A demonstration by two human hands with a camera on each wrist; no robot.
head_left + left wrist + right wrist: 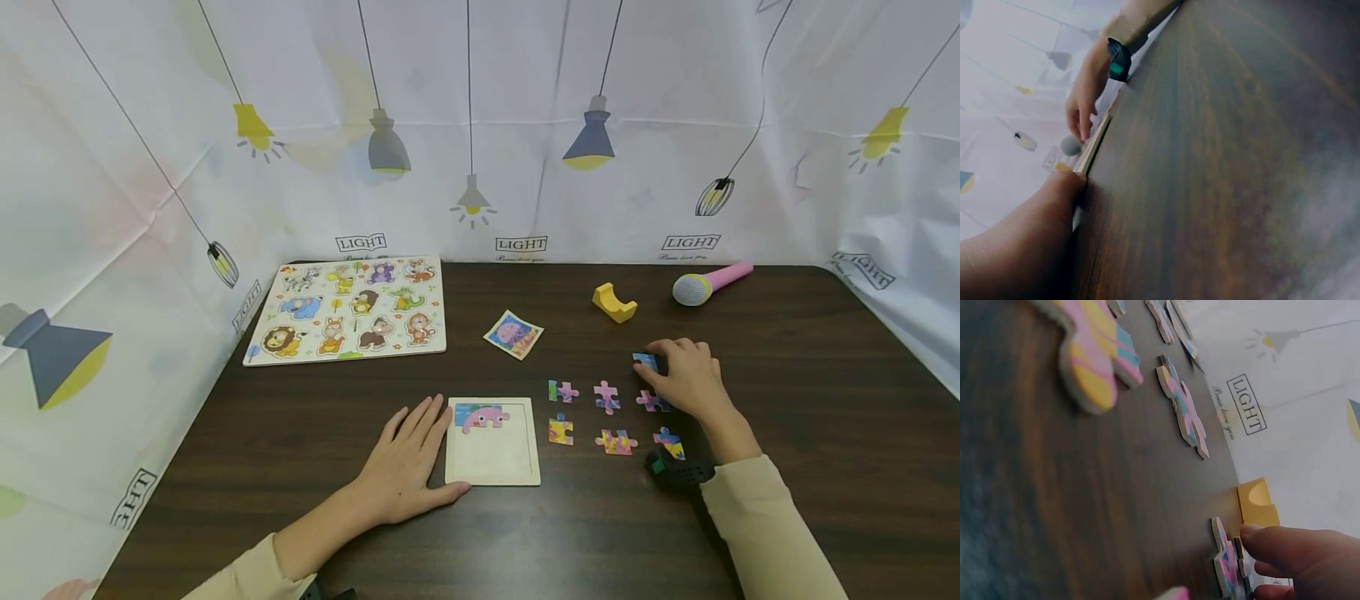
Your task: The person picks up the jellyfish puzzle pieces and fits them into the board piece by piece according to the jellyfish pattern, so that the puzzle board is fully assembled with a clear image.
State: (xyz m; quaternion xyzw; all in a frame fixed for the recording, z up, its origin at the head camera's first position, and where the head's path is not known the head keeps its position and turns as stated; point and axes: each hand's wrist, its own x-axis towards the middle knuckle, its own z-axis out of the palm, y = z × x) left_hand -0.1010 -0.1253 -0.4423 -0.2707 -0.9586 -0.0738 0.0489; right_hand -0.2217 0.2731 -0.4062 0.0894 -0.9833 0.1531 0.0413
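Observation:
My left hand lies spread on the table, fingertips and thumb against the left side of a square wooden puzzle tray. Part of a pink animal picture, made of fitted jigsaw pieces, fills the tray's top left corner. With thumb and fingers, my right hand pinches a blue jigsaw piece at the right end of the loose pieces. Just below it lies a pink and dark blue piece, partly hidden by the hand. In the right wrist view the thumb covers much of the pinched piece.
Several loose jigsaw pieces lie in two rows right of the tray. Behind are a small picture card, a yellow crescent block and a pink toy microphone. An animal puzzle board sits back left, before a printed cloth.

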